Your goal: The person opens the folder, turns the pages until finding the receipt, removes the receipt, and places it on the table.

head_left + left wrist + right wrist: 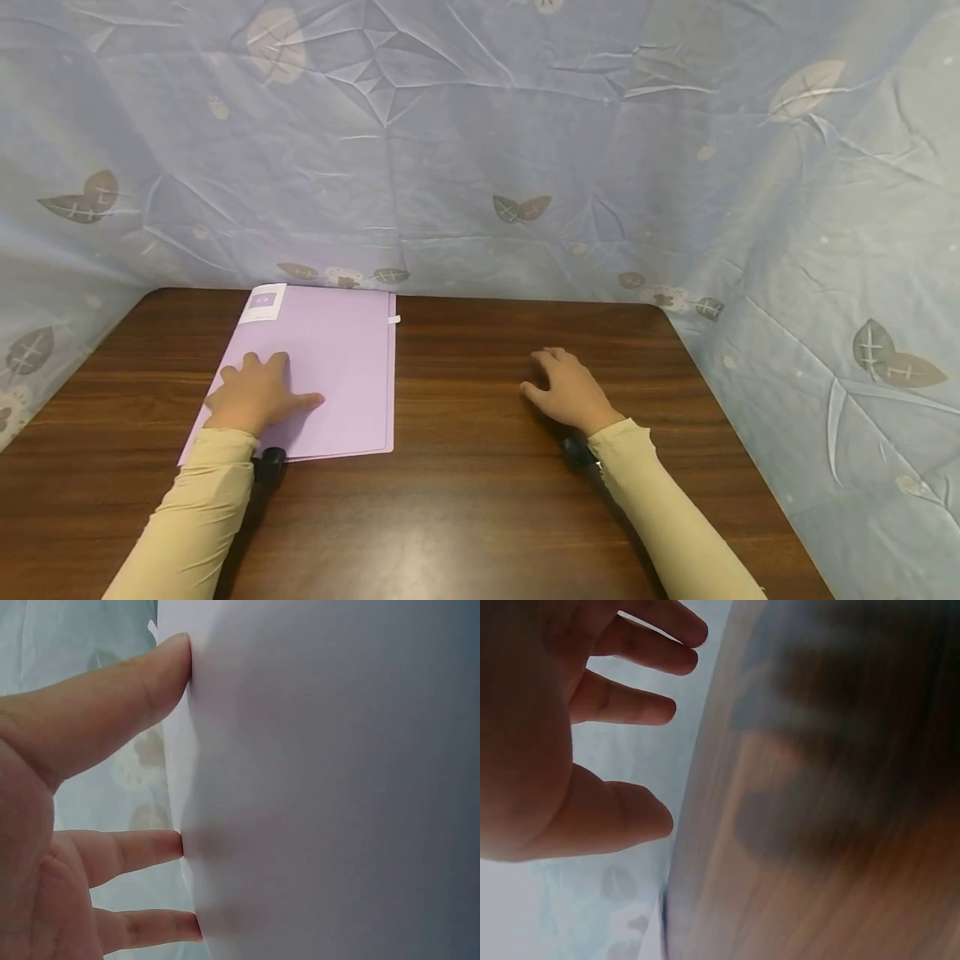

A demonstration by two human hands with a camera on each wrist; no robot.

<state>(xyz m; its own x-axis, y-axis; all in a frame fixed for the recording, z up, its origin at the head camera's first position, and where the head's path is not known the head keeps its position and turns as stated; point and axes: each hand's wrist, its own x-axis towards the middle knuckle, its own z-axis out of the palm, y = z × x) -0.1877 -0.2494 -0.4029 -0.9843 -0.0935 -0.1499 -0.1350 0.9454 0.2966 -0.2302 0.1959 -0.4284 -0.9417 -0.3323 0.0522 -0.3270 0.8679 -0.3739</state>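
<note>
A flat light-purple folder (341,358) lies on the left part of the wooden table, with a white label (262,302) at its far left corner and a small white tab (394,319) on its right edge. Fingers spread, my left hand (255,393) rests on the folder's left half. In the left wrist view the thumb (142,682) and fingertips meet the pale folder surface (337,780). My right hand (567,387) is over the table to the right, away from the folder. Its fingers (630,705) are loosely bent and hold nothing in the right wrist view.
The dark brown wooden table (465,400) has rounded far corners. A pale blue curtain (465,167) printed with leaves stands right behind the table and along both sides. A black strap (270,464) shows at the left wrist, and a black device (576,450) at the right.
</note>
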